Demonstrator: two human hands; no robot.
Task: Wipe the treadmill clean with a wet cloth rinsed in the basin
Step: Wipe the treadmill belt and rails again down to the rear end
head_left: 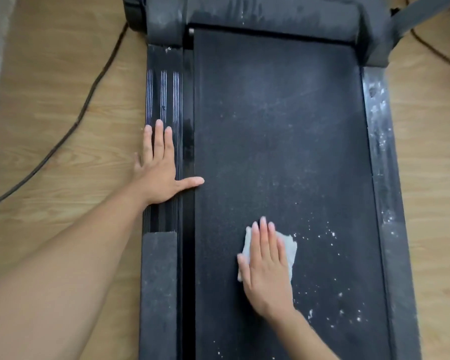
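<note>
Most of the treadmill (pixel 283 126) looks dusty. Left hand (pixel 159 175) rests spread on the side rail (pixel 164 100). Right hand (pixel 265 268), flat, presses the cloth (pixel 290 249) mid-belt. A soiled cloth could merely smear the white specks (pixel 331 233).

The black treadmill belt (pixel 278 141) is matt and finely grainy, flecked with white specks under a pale dust haze. The ribbed black plastic left side rail (pixel 164 94) looks glossy, its ridges catching light in bright lines. The black right side rail (pixel 382 152) is dull and smeared white. The dark grey plastic motor hood (pixel 283 14) is matt and dusty. The pale grey-white cloth (pixel 290 249) looks soft and crumpled. The light wood-grain floor (pixel 50 100) is smooth with a faint sheen.
</note>
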